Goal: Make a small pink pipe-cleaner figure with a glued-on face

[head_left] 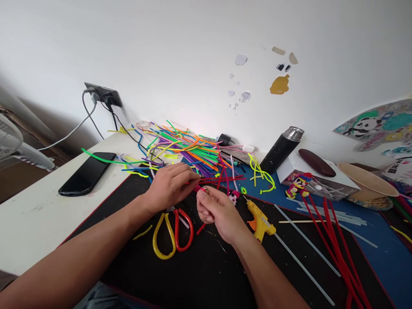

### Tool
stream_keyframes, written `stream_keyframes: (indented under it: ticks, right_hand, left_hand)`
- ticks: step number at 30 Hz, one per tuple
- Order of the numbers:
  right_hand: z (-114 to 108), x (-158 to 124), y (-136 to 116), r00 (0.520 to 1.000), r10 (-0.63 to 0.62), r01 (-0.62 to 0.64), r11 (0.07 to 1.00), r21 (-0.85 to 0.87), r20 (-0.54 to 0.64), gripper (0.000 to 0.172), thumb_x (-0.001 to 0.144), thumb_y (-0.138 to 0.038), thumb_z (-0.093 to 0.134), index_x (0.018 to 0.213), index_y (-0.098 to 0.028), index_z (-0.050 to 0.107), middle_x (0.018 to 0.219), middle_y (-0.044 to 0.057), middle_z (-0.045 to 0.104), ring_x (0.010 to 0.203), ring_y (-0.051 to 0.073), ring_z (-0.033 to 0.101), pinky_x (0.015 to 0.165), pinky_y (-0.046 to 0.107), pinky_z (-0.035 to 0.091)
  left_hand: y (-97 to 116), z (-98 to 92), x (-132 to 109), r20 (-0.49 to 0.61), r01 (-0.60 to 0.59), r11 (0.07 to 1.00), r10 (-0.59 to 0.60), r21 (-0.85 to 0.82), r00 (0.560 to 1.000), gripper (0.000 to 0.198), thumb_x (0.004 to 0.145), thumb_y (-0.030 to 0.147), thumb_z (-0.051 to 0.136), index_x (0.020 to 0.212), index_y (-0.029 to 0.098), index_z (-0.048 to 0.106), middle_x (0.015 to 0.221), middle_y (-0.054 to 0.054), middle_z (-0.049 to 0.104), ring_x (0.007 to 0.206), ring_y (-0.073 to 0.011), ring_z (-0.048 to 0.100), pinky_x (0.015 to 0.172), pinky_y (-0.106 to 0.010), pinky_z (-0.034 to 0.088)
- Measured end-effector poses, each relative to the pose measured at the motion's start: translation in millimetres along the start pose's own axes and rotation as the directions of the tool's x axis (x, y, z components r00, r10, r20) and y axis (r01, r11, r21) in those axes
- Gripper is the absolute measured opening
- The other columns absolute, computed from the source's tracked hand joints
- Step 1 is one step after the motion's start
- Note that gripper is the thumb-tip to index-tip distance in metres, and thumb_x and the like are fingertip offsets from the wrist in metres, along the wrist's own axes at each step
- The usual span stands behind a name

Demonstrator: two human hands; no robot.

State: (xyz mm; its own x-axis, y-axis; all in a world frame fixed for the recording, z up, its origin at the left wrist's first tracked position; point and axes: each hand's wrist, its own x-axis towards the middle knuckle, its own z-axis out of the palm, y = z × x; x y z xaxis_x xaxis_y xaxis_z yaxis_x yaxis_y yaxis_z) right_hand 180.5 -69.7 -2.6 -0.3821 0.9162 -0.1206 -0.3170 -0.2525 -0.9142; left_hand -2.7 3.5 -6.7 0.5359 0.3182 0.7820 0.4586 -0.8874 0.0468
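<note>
My left hand (170,186) is closed in a pinch on a red pipe cleaner (222,180) over the black mat (180,274). My right hand (217,212) is curled shut just right of it, gripping the same red pipe cleaner, whose lower end (201,228) sticks out below the fist. The two hands almost touch at the fingertips. A heap of coloured pipe cleaners (183,150) lies just behind them. Scissors with yellow and red handles (174,231) rest below my left hand. A yellow glue gun (260,221) lies right of my right hand.
A black phone (86,174) lies on the white table at left, near a wall socket (103,94) with cables. A black flask (281,148), a white box (317,178), long red pipe cleaners (334,244), clear glue sticks (305,240) and a fan (13,141) are around.
</note>
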Motion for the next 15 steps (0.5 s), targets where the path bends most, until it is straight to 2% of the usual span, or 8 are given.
stream_keyframes:
  ticks: [3,6,11,15]
  right_hand:
    - [-0.5,-1.0,-0.6,0.999,0.009,-0.009,1.0,-0.005,0.036,0.041,0.091,-0.055,0.076,0.083,-0.017,0.062,0.064,-0.007,0.045,0.05,0.005,0.038,0.047,0.021,0.021]
    - [-1.2,-2.1,-0.3,0.999,0.033,-0.033,0.999,0.0,0.042,0.037,0.093,-0.054,0.074,0.087,-0.018,0.066,0.064,-0.006,0.048,0.046,0.006,0.041,0.041,0.021,0.022]
    - [-1.3,-1.6,-0.8,0.997,0.067,-0.069,0.997,0.037,0.045,0.041,0.092,-0.058,0.073,0.086,-0.019,0.065,0.059,-0.009,0.042,0.041,0.004,0.026,0.038,0.02,0.012]
    - [-1.2,0.0,-0.5,0.998,0.06,-0.059,0.996,0.063,-0.024,0.052,0.085,-0.066,0.077,0.077,-0.02,0.056,0.054,-0.012,0.032,0.043,0.003,0.017,0.04,0.019,0.009]
  left_hand:
    - [0.1,0.8,0.3,-0.006,0.023,0.999,-0.024,-0.031,1.0,0.001,0.1,0.018,0.065,0.099,0.018,0.065,0.079,-0.003,0.068,0.07,-0.0164,0.062,0.065,-0.028,0.048]
    - [0.8,1.1,0.2,-0.004,0.033,0.999,-0.034,-0.038,0.999,0.001,0.099,0.018,0.066,0.099,0.018,0.065,0.078,-0.002,0.068,0.069,-0.0164,0.062,0.064,-0.028,0.047]
    - [1.7,0.9,1.0,-0.01,0.032,0.998,-0.033,-0.054,0.999,0.001,0.099,0.017,0.065,0.099,0.018,0.065,0.078,-0.003,0.068,0.069,-0.0159,0.062,0.064,-0.027,0.046]
    - [2.7,0.6,2.0,-0.008,0.031,0.998,-0.032,-0.062,0.999,0.001,0.1,0.018,0.064,0.099,0.019,0.065,0.079,-0.003,0.068,0.07,-0.0158,0.063,0.064,-0.027,0.047]
